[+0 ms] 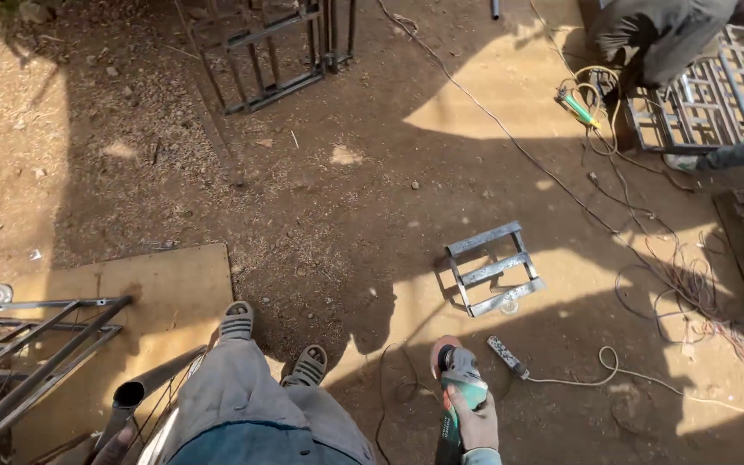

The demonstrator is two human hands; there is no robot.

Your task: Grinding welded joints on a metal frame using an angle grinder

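I look down at my legs and sandalled feet on bare earth. My right hand grips a green and grey angle grinder, its disc pointing away from me, low over the ground. My left hand shows only as fingertips at the bottom edge, resting against a dark metal pipe beside a metal frame. Whether those fingers close around the pipe is hidden. A small grey metal frame lies on the ground just beyond the grinder.
A power strip with a white cable lies right of the grinder. Tangled wires spread to the right. A flat board lies at left. Another person crouches by a metal grille at top right. A gate frame lies at the top.
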